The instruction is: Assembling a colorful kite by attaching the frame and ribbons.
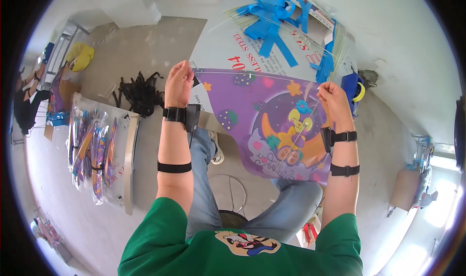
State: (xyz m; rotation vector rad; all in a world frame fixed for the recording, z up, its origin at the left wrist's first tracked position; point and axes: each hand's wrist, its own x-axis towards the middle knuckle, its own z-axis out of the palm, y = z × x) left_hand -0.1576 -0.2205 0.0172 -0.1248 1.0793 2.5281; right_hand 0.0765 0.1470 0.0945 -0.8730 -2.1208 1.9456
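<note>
A purple kite [238,103] with a cartoon print of stars, strawberries and a moon hangs spread between my hands, its picture upside down. Thin pale rods run along its far edge and slantwise across its right part. Closed fingers of my left hand [179,84] grip its far left corner. At the far right corner, my right hand [335,100] pinches the edge and rod. The kite's lower part droops toward my knees.
Ahead, a table covered in printed film [213,47] bears blue ribbon strips [267,25] and bunches of thin rods [343,47]. Yellow tape [359,92] sits at its right. Black straps [138,94] lie left, beyond a board with bagged colourful bundles [99,149]. A carton [405,188] stands far right.
</note>
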